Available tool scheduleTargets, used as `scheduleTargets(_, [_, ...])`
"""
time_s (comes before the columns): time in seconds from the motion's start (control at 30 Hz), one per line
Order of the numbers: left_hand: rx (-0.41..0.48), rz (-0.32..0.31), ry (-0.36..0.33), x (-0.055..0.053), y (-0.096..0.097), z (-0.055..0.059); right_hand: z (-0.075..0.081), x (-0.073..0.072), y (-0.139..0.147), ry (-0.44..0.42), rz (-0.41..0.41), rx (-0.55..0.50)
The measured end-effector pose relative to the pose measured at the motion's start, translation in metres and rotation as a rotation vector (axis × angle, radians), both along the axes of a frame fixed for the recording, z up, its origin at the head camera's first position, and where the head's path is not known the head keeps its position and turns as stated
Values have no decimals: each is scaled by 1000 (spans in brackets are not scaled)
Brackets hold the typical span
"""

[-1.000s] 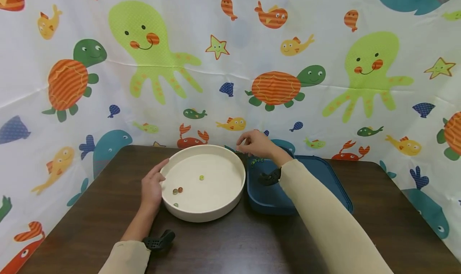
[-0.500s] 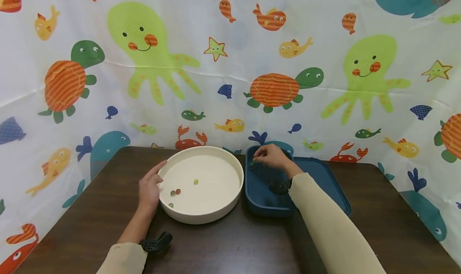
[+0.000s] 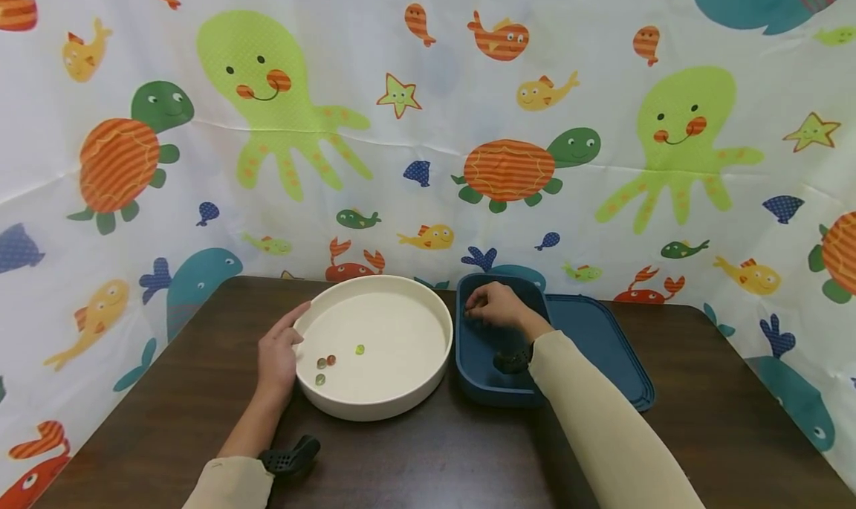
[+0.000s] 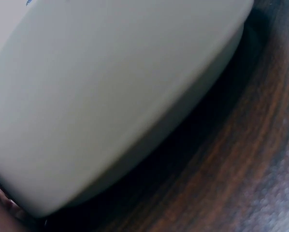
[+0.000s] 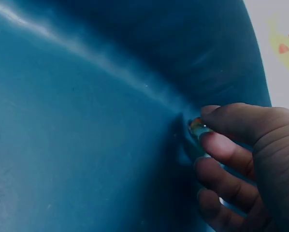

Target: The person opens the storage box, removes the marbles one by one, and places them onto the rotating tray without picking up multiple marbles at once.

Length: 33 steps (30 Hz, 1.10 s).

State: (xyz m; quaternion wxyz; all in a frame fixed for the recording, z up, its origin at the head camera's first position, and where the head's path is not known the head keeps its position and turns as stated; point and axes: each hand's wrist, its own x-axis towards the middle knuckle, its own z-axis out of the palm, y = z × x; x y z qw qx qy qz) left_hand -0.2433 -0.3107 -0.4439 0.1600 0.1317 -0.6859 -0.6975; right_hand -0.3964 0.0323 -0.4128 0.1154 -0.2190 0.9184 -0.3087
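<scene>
My left hand point(image 3: 277, 353) lies along the left side of a round cream tray point(image 3: 401, 312), fingers fairly straight against its wall and thumb at the rim. Several small glass marbles sit in the tray's left half, among them a yellow-green marble point(image 3: 360, 350) and a reddish-brown marble point(image 3: 331, 360). My right hand point(image 3: 498, 306) is down inside a deep blue bin point(image 3: 501, 396), near its far left corner. In the right wrist view its thumb and index finger pinch an orange-and-green glass marble point(image 5: 197, 126) low beside the bin wall; the other fingers curl below.
Right of the bin a flat blue lid point(image 3: 602, 338) lies on the dark wooden table point(image 3: 414, 464), partly behind my right arm. A white curtain point(image 3: 428, 122) with printed sea animals hangs behind the table's far edge.
My right hand has gone from above the bin's far left rim down into the bin. The yellow-green marble has rolled a little toward the tray's near left. My left hand stays at the tray.
</scene>
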Motion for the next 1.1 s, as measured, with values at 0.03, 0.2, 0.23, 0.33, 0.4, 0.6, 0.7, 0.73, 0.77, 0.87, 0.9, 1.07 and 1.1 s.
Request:
scheduleTargets(0.03, [4,0,3,0,0,0,-1,0,0,0,0,-1])
scheduleTargets(0.2, [4,10,4,0,0,0,-2,0,-1,-7,12,-12])
scheduleTargets(0.23, [4,11,3,0,0,-1,-2,0,-1,-9,15,-16])
scheduleTargets(0.33, [-3,13,1,0,0,-1,-2,0,0,1,19,-22])
scheduleTargets(0.4, [-6,13,0,0,0,0,-3,0,0,7,14,-24])
scheduleTargets(0.6, [-11,13,-10,2,0,1,-8,-3,-1,5,-10,-11])
scheduleTargets(0.7, [-12,11,-3,4,1,1,-10,-3,-1,1,-15,-2])
scheduleTargets(0.73, [-13,11,-1,4,1,1,-11,-2,-1,0,-14,0])
scheduleTargets(0.77, [-13,11,1,5,1,1,-11,-2,-1,-1,-12,0])
scheduleTargets(0.87, [-14,16,-5,6,2,-1,-10,1,-1,3,-5,1])
scheduleTargets(0.9, [-15,20,-9,7,2,-1,-9,2,-1,1,-4,0])
scheduleTargets(1.07, [-21,33,-14,9,4,-2,-8,5,0,0,11,1])
scheduleTargets(1.1, [-23,30,-13,10,4,-2,-8,5,1,1,14,0])
